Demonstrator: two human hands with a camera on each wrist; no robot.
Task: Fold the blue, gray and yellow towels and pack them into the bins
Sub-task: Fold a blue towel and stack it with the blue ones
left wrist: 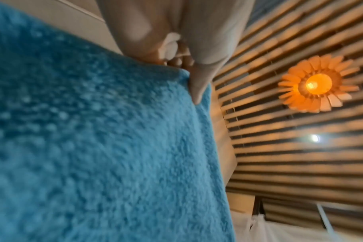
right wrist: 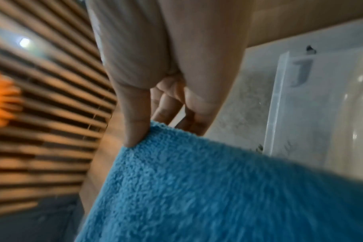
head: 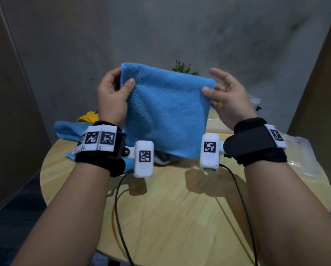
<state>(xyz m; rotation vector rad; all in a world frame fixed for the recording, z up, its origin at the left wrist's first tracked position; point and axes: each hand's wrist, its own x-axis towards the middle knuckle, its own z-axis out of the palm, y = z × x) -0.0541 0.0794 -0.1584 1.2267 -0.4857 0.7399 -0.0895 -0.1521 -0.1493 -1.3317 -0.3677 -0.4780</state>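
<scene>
Blue towel held up by both corners

The fluffy blue towel hangs doubled over, smooth and square, above the round wooden counter. The left hand pinches its upper left corner, the right hand its upper right; each grip is thumb against fingers.

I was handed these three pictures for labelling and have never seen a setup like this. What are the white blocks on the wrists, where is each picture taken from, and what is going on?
No machine here: a person works with bare hands. The white blocks are wrist cameras on black straps. The big picture comes from a head camera looking down; the other two look along each hand.

The left hand and right hand each pinch a top corner of a fluffy blue towel, held up above a round wooden table. On the table lie another blue cloth, a yellow cloth and something gray, mostly hidden. Clear plastic bins stand at the right.
</scene>
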